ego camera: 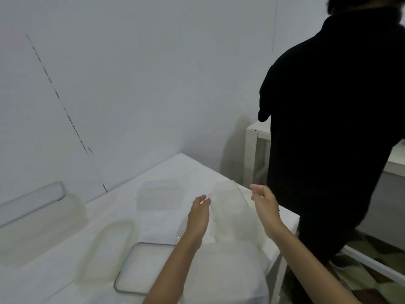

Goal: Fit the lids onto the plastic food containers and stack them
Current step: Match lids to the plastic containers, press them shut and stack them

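Flanking clear container [231, 208] | L hand [198, 216], R hand [266, 207], fingers relaxed | table [175, 170]

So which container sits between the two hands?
The clear container at the right edge of the table, flanked by the left hand and right hand. The other container sits farther left, outside them.

Dim, even, grey-blue light; its source is out of your view. The whole picture is soft and blurred: the clear containers [157, 196] nearly dissolve into the white table [122, 202], the bystander's black clothing [328, 128] shows no detail, and the wall line [59, 97] leans near the left edge.
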